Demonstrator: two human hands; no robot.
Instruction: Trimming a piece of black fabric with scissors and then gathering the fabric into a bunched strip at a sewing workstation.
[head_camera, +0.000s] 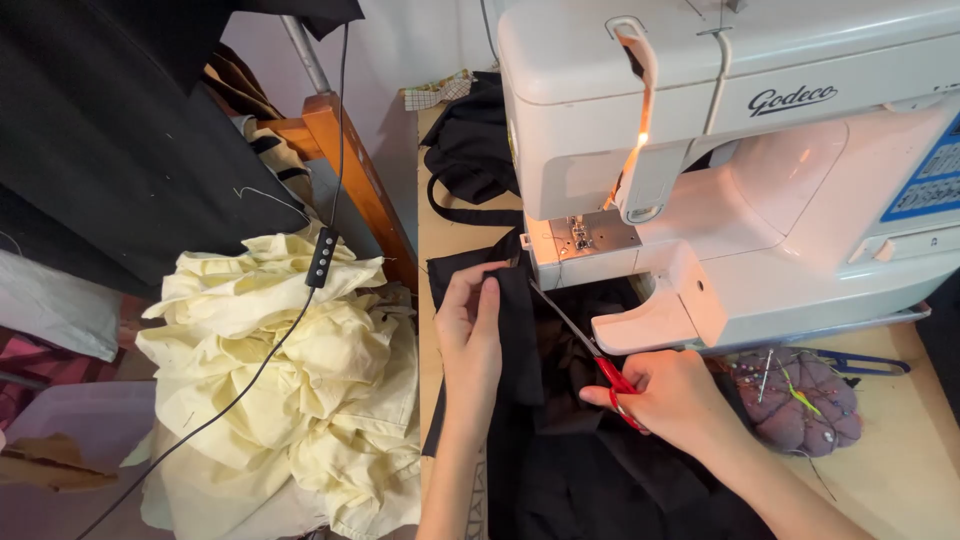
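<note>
Left hand: the left hand (468, 335) lies on the black woven fabric (560, 450), thumb and fingers pinched narrowly on a folded strip of that cloth just in front of the machine's needle area.
Right hand: the right hand (672, 398) is closed around the red handles of the red-handled metal scissors (588, 345), fingers curled through and over the loops.
Scissors: the blades point up and to the left toward the lit needle plate; whether they are parted or closed I cannot tell, as they show only as a thin line. The tips sit just beside the strip that the left hand pinches.
Black fabric: it spreads over the pale wooden tabletop (900, 470) from under the machine down to the bottom edge, beneath both hands.
Sewing machine: the white plastic sewing machine (740, 150) stands behind the hands, its work light glowing orange over the needle plate.
Pincushion: a round purple-grey pincushion stuck with pins (798, 400) rests on the table just right of the right wrist.
Left of table: a crumpled heap of pale yellow cloth (290, 380) lies well apart from the hands, with a black cable with an inline switch (321, 258) draped across it.
</note>
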